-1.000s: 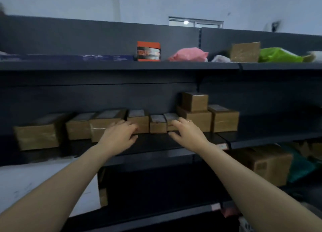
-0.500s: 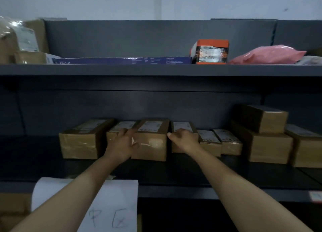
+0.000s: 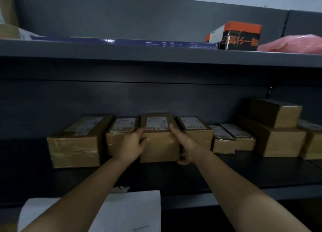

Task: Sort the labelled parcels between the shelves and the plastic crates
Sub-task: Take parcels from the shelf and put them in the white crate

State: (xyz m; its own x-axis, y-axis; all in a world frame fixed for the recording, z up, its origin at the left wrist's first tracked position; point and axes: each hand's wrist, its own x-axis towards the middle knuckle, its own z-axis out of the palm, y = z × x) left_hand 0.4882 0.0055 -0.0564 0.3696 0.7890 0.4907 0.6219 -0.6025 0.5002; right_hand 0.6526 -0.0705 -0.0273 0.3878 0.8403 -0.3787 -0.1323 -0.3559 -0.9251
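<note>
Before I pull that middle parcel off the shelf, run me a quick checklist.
1. Left hand on the middle parcel: ok, on its left side.
2. Right hand gripping: ok, on its right side, thumb under the corner.
3. Label readable: cannot tell, blurred.
4. Neighbouring parcels clear: not ok, tight on both sides.
5. Shelf in front clear: ok.

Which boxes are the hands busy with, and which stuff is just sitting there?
In the job:
- middle parcel, held from both sides by the left hand and right hand
- labelled parcels beside it

Just lying about:
- orange and black box
- pink bag
- white paper sheet
</note>
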